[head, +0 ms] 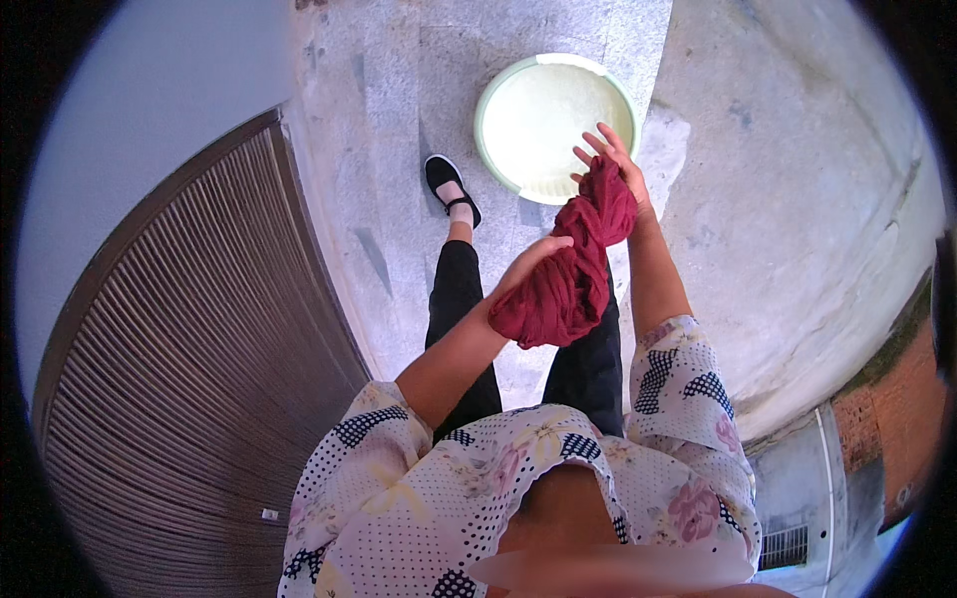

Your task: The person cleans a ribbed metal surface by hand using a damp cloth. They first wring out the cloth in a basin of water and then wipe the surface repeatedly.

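Observation:
A twisted dark red cloth (pixel 572 273) hangs in the air before me, above the ground and my legs. My left hand (pixel 534 260) holds its nearer, bulkier part; the thumb lies along the cloth and the other fingers are hidden behind it. At the far end, my right hand (pixel 624 168) bears the cloth against its palm, with several fingers stretched out and spread beyond it. Those fingertips overlap the near right side of a round basin (pixel 499 163) with a pale green rim. Glare makes it hard to tell what the pale basin contains.
A slatted brown shutter or door (pixel 202 321) runs along the left in a pale wall (pixel 179 82). Rough concrete paving (pixel 389 97) lies underfoot, with a smoother concrete surface (pixel 770 187) to the right. My black shoe (pixel 447 179) stands left of the basin.

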A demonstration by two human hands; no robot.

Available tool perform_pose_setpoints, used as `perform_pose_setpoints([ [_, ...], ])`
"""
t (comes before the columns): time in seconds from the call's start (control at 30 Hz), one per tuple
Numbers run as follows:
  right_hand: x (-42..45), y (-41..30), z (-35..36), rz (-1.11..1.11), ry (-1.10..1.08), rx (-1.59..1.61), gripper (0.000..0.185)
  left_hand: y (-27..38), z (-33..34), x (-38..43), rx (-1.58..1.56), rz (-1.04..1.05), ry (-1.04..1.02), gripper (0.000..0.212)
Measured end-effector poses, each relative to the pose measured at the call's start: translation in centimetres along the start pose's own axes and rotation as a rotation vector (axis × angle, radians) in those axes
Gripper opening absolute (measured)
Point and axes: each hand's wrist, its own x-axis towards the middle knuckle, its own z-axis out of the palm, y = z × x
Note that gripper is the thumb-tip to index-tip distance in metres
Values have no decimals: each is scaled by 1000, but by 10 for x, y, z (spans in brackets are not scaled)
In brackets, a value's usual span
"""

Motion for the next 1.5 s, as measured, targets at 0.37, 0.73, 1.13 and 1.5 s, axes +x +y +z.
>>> perform_pose_setpoints([
  [0.37,-34,33,44,-346,-229,944,83,-6,-15,48,-443,164,-253,45],
  [0.73,-3,16,30,58,236,48,21,19,-20,57,1407,482,330,44],
  [1.13,50,55,12,-12,630,-630,18,43,-28,87,2179,229,813,43],
  [1.5,39,51,26,-145,767,-955,40,29,-31,95,2288,277,717,90],
])
